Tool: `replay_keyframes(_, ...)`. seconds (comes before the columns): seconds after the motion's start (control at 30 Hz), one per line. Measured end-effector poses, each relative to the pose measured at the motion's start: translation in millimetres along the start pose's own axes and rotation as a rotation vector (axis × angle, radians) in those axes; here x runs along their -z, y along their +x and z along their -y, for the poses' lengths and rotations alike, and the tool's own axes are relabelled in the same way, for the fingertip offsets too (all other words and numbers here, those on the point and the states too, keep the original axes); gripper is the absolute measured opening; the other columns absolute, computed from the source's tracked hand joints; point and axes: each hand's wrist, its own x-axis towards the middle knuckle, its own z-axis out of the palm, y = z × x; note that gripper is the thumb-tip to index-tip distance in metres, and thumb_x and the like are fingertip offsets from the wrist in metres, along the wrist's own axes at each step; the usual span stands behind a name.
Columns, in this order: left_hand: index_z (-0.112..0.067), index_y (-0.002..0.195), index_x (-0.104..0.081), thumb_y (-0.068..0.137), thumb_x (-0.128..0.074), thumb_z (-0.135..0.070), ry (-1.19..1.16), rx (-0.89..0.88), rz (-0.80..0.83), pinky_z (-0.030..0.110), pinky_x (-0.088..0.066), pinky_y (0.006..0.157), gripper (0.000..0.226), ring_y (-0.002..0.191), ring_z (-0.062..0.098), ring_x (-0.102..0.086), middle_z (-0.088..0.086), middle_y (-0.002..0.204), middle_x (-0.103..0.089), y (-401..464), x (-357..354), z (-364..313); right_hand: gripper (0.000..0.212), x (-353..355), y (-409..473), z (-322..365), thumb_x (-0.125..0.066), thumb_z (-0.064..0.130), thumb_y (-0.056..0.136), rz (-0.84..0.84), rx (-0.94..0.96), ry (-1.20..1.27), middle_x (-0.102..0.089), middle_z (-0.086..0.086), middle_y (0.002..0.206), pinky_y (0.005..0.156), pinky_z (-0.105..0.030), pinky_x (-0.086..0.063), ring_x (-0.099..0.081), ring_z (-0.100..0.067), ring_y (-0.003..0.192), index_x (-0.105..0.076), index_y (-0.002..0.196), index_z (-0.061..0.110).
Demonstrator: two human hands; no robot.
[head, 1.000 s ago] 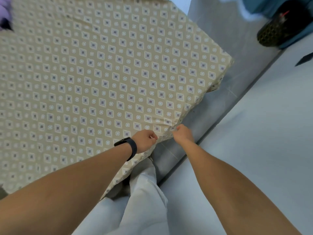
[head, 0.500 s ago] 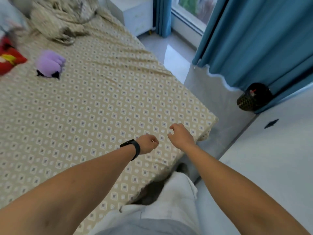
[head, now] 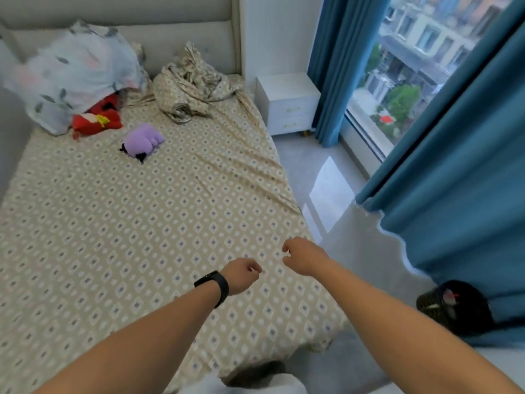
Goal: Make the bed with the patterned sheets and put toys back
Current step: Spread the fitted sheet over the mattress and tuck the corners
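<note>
A beige patterned sheet lies spread over the mattress, with wrinkles along its right side. My left hand, with a black band at the wrist, hovers above the sheet near the foot-end right corner, fingers curled into a fist and holding nothing. Just to its right, my right hand hangs loosely curled and is empty too. A purple plush toy and a red plush toy lie at the far end of the bed. A crumpled patterned cloth is bunched against the headboard.
A white floral bedding bundle sits at the far left by the grey headboard. A white nightstand stands right of the bed. Blue curtains hang along the window, and a dark basket sits on the floor.
Both hands let go of the sheet's edge at the bed's corner and rose over the mattress. The view lifted from the corner to the whole bed.
</note>
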Motion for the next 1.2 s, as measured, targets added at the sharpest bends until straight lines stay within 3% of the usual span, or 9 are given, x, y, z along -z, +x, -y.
replay_keyframes(0.2, -0.021, 0.123, -0.064, 0.101, -0.05, -0.023, 0.013, -0.007, -0.066, 0.034, -0.054, 0.089, 0.026, 0.099, 0.021, -0.064, 0.002, 0.121, -0.064, 42, -1, -50, 0.04, 31, 21, -33, -0.051, 0.036, 0.099, 0.005, 0.095, -0.115, -0.055, 0.002, 0.136, 0.088, -0.036, -0.05, -0.058, -0.022, 0.116, -0.053, 0.138, 0.027)
replay_keyframes(0.33, -0.021, 0.118, -0.065, 0.103, -0.049, -0.027, -0.092, 0.105, -0.185, 0.039, -0.053, 0.094, 0.023, 0.101, 0.022, -0.063, 0.003, 0.126, -0.064, 67, -17, -67, 0.04, 33, 35, -62, -0.052, 0.038, 0.099, 0.173, 0.208, -0.234, -0.054, -0.001, 0.139, 0.1, -0.039, -0.044, -0.055, -0.024, 0.123, -0.053, 0.138, 0.027)
replay_keyframes(0.47, -0.021, 0.119, -0.064, 0.102, -0.048, -0.027, -0.196, 0.185, -0.262, 0.033, -0.049, 0.086, 0.024, 0.103, 0.022, -0.061, 0.004, 0.13, -0.059, 109, -25, -99, 0.043, 67, 84, -103, -0.05, 0.038, 0.101, 0.235, 0.352, -0.365, -0.053, -0.004, 0.142, 0.097, -0.039, -0.045, -0.055, -0.026, 0.124, -0.05, 0.141, 0.025)
replay_keyframes(0.63, -0.014, 0.098, -0.063, 0.102, -0.046, -0.029, -0.346, 0.39, -0.434, 0.041, -0.054, 0.082, 0.022, 0.081, 0.023, -0.056, 0.008, 0.099, -0.063, 129, -76, -147, 0.044, 102, 104, -166, -0.049, 0.04, 0.1, 0.308, 0.488, -0.428, -0.053, -0.004, 0.142, 0.098, -0.039, -0.045, -0.055, -0.026, 0.124, -0.051, 0.141, 0.024)
replay_keyframes(0.8, -0.02, 0.123, -0.063, 0.103, -0.049, -0.027, -0.368, 0.406, -0.345, 0.033, -0.047, 0.091, 0.026, 0.109, 0.021, -0.058, 0.001, 0.128, -0.059, 130, -123, -204, 0.044, 130, 115, -193, -0.048, 0.041, 0.101, 0.345, 0.602, -0.575, -0.051, -0.005, 0.145, 0.104, -0.041, -0.043, -0.053, -0.027, 0.127, -0.052, 0.141, 0.024)
replay_keyframes(0.93, -0.02, 0.126, -0.062, 0.102, -0.05, -0.03, -0.382, 0.44, -0.374, 0.036, -0.05, 0.096, 0.029, 0.113, 0.022, -0.058, 0.002, 0.132, -0.059, 118, -161, -215, 0.043, 115, 111, -208, -0.048, 0.039, 0.101, 0.331, 0.626, -0.594, -0.055, -0.004, 0.141, 0.096, -0.04, -0.048, -0.058, -0.027, 0.12, -0.052, 0.141, 0.024)
replay_keyframes(1.03, -0.018, 0.116, -0.065, 0.104, -0.049, -0.026, -0.59, 0.502, -0.444, 0.036, -0.05, 0.087, 0.022, 0.099, 0.023, -0.059, 0.004, 0.114, -0.062, 111, -190, -200, 0.04, 92, 102, -225, -0.044, 0.037, 0.102, 0.328, 0.651, -0.649, -0.057, -0.005, 0.137, 0.093, -0.04, -0.049, -0.059, -0.028, 0.117, -0.054, 0.138, 0.021)
replay_keyframes(1.13, -0.015, 0.085, -0.056, 0.103, -0.047, -0.022, -0.859, 0.595, -0.506, 0.036, -0.043, 0.07, 0.021, 0.074, 0.023, -0.048, 0.006, 0.085, -0.053, 103, -234, -182, 0.032, 64, 93, -244, -0.043, 0.035, 0.102, 0.368, 0.668, -0.731, -0.064, -0.006, 0.121, 0.082, -0.036, -0.049, -0.062, -0.028, 0.104, -0.062, 0.121, 0.017)
replay_keyframes(1.2, -0.014, 0.081, -0.049, 0.101, -0.047, -0.022, -1.003, 0.641, -0.556, 0.035, -0.04, 0.067, 0.022, 0.075, 0.024, -0.051, 0.007, 0.083, -0.052, 99, -265, -177, 0.027, 51, 86, -250, -0.044, 0.031, 0.1, 0.379, 0.681, -0.775, -0.067, -0.006, 0.113, 0.075, -0.034, -0.047, -0.063, -0.028, 0.098, -0.064, 0.111, 0.016)
